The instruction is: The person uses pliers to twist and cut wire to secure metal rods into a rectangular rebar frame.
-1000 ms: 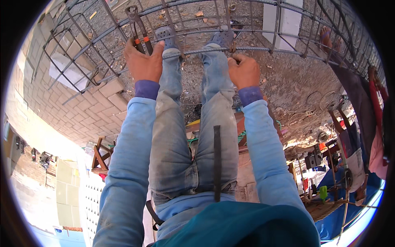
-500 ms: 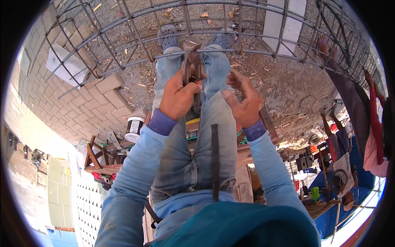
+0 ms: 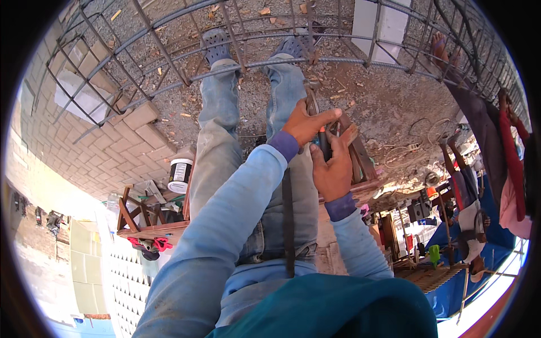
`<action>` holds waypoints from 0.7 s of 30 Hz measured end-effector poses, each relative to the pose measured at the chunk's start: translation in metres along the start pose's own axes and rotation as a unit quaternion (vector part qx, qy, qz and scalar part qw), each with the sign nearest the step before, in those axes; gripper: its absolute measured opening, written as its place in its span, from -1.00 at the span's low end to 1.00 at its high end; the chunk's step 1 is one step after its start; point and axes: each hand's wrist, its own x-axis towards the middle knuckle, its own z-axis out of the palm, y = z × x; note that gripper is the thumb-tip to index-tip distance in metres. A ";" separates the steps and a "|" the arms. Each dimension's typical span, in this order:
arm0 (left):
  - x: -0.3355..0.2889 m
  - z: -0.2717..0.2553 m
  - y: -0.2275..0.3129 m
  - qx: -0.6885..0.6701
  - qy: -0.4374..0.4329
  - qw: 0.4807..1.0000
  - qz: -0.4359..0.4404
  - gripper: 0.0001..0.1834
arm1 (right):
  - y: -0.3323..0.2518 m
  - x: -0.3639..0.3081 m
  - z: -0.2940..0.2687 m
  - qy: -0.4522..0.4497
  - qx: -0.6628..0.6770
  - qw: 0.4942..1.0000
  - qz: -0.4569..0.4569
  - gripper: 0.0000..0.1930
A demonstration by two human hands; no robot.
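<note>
"So, what could go wrong?"

"By the right leg [image 3: 282, 93], the left hand [image 3: 307, 123] grips the pliers [image 3: 323, 142]. The right hand [image 3: 333, 173] curls beside them; I can't tell if it holds on. A loose grip could drop them."

"What's around?"

"Outside: stony dirt [image 3: 394, 101], brick paving [image 3: 107, 149], a metal cage [image 3: 338, 59], then a bucket [image 3: 179, 176]."
</note>
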 end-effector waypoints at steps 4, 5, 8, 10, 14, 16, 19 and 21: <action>0.023 -0.002 0.004 0.050 -0.023 0.998 -0.026 0.01 | -0.007 0.014 -0.002 -0.020 -0.015 0.999 0.023 -0.62; 0.025 0.000 0.006 0.066 -0.015 0.997 -0.038 -0.01 | -0.006 0.016 -0.001 -0.008 -0.023 1.000 0.000 -0.62; 0.027 -0.004 0.011 0.022 -0.064 0.997 0.039 -0.21 | -0.009 0.021 -0.002 -0.002 -0.012 1.000 -0.015 -0.61; 0.031 -0.009 0.020 0.049 -0.065 0.996 0.035 -0.27 | -0.011 0.024 -0.001 -0.008 0.008 1.000 -0.007 -0.61; 0.039 -0.011 0.026 0.109 -0.060 0.991 -0.045 -0.38 | -0.005 0.028 0.006 0.022 0.016 0.999 -0.043 -0.60; 0.033 -0.006 0.028 0.119 -0.058 0.991 -0.030 -0.39 | 0.007 0.025 0.013 0.030 -0.001 0.998 -0.052 -0.60; 0.034 0.002 0.022 0.121 -0.021 0.992 0.022 -0.42 | 0.019 0.023 0.019 0.050 0.066 0.996 -0.020 -0.65; 0.041 0.004 0.012 0.114 0.018 0.992 0.059 -0.43 | 0.019 0.025 0.019 0.048 0.048 0.997 -0.045 -0.64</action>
